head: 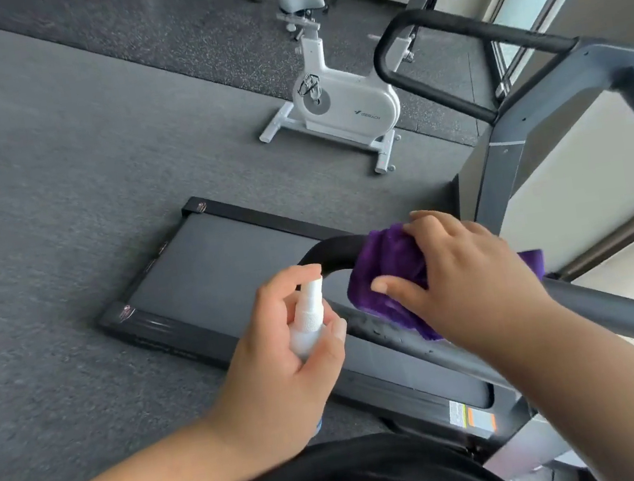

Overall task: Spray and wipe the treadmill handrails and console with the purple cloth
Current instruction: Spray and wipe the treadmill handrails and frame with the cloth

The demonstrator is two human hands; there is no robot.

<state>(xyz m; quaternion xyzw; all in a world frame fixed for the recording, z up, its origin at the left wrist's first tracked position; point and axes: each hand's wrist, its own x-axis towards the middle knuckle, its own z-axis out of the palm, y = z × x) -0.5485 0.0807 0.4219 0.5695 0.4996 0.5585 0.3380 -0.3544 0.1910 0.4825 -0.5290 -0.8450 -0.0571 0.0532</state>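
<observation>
The purple cloth is bunched around the near handrail of the treadmill, right where the black padded end curves downward. My right hand lies on top of it, fingers curled over the far side and thumb pressed against the near face, so this grip is clamped on the cloth and, through it, on the rail. A loose corner of cloth sticks out past my wrist, on the rail side.

Just left of that grip, my left hand holds a small white spray bottle. The fingers wrap the body, the forefinger is hooked over the top of the nozzle, and the nozzle faces the cloth and the black rail end. The two hands are near each other but not touching.

Below both grips runs the treadmill deck, its dark belt framed in black, lying on grey carpet. Beyond my right hand the grey upright rises to the far handrail, a black padded loop. Farther off, past the deck, a white exercise bike stands on dark speckled floor matting.
</observation>
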